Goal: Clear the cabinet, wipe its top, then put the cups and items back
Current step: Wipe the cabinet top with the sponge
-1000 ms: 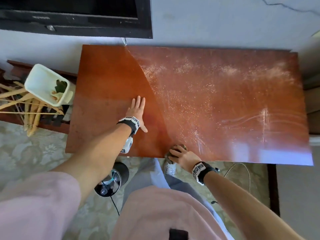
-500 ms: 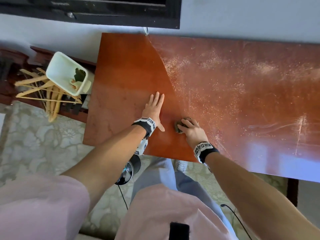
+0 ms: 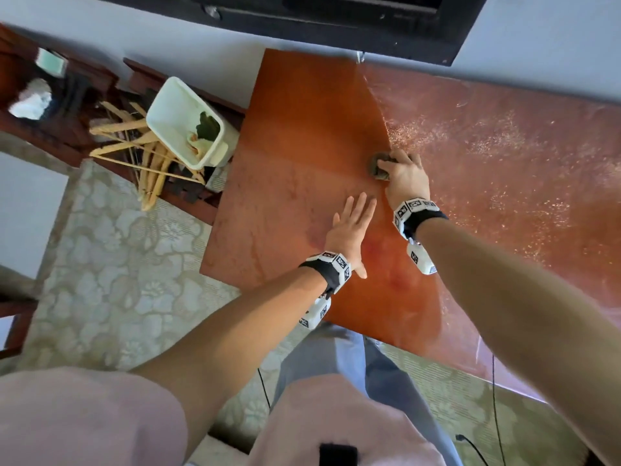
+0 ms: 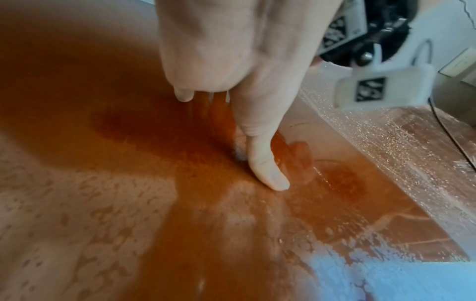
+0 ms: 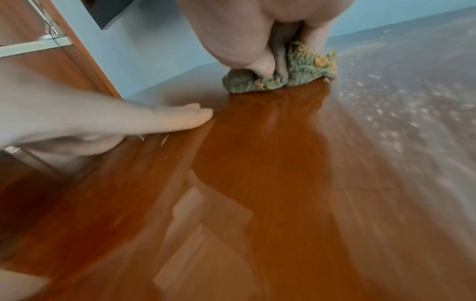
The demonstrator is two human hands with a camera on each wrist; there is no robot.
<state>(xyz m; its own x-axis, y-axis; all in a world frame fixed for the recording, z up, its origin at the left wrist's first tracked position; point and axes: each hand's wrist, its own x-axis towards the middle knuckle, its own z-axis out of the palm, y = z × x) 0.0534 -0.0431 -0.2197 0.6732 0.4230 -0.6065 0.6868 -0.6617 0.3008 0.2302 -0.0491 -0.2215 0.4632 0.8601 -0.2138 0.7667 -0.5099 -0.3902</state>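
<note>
The right hand (image 3: 405, 173) is bunching a small grey-green fuzzy cloth (image 5: 280, 77), fingers clamped, centre frame on the glossy reddish wooden cabinet surface (image 3: 302, 136). Soft, light and compressible, it is best gripped from above. The left hand (image 3: 349, 227) is lying flat, fingers spread.

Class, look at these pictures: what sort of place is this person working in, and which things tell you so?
Probably a living room or bedroom at home: a wooden cabinet against the wall, a screen mounted above it, and patterned carpet beside a small bin.
</note>
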